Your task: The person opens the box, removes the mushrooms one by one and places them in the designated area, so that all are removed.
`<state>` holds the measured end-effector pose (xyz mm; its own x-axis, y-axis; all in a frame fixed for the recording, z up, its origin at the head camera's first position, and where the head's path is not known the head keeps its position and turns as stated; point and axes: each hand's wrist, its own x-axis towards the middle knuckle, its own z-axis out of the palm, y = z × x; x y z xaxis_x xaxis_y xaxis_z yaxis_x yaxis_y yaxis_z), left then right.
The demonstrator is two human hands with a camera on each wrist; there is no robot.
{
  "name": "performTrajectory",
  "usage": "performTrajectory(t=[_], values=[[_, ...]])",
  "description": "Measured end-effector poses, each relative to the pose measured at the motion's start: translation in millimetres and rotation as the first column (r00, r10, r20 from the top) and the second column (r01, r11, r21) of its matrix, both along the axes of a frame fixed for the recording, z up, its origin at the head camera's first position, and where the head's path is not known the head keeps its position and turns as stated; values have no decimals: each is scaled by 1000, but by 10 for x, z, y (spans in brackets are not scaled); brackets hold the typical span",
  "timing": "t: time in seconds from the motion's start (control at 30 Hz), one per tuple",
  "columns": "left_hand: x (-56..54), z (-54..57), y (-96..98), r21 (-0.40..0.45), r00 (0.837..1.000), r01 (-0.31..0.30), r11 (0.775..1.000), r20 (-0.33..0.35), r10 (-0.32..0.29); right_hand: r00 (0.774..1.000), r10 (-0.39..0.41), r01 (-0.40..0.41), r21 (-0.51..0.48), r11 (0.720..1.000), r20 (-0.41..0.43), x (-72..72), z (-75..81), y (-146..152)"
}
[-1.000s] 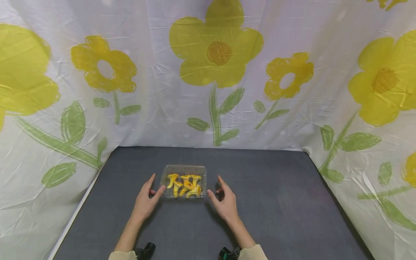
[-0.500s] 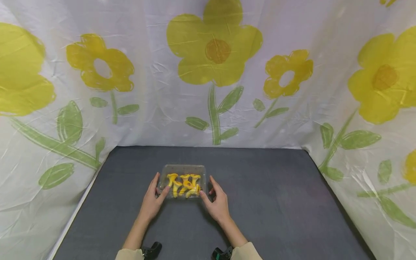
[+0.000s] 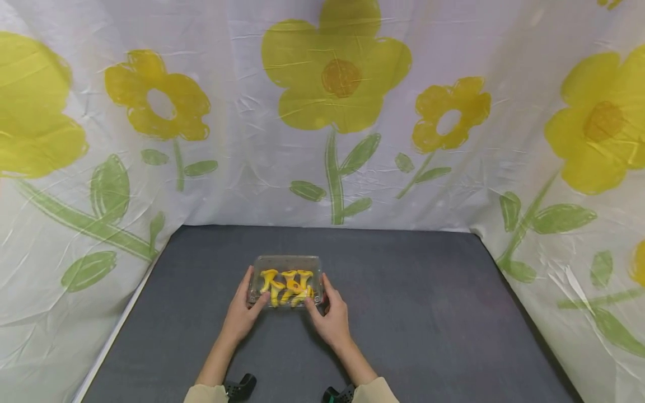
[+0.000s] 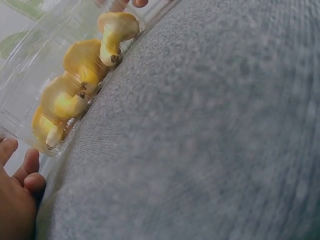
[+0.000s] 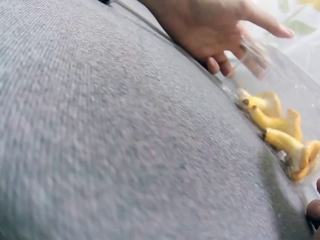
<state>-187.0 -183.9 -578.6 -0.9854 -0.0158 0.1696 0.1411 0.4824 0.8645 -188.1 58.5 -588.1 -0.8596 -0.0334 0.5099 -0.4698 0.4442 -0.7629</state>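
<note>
A clear plastic clamshell box sits on the dark table, holding several yellow chanterelle mushrooms. At its left side my left hand holds the box, fingers along the side wall and thumb over the near corner. My right hand holds the opposite side in the same way, thumb at the near right corner. In the left wrist view the mushrooms lie low against the box wall, with my left hand below. From the right wrist, the left hand's fingers show through the plastic.
A dark grey cloth-covered table lies under the box. White curtains printed with yellow flowers hang behind and along both sides. Black wrist devices sit below each hand, beside cream sleeves.
Both hands have moved inward from beside the box to its two sides, thumbs coming over the near corners. The box stays at about the same spot.
</note>
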Motion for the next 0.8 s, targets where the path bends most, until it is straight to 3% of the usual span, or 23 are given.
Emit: performTrajectory(t=[0.3,0.5,0.8], values=[[13,-25,-15,-7,1000,7,1000,15,-7,999,-13,16,57,998,-50,-5,-52,-55],[17,-45,-18,-31,999,14,999,38,-13,1000,-3,5,76,997,-22,25,-50,-62],[-2,-60,-26,-59,994,16,998,113,-9,998,-49,46,80,996,37,17,-31,-76]])
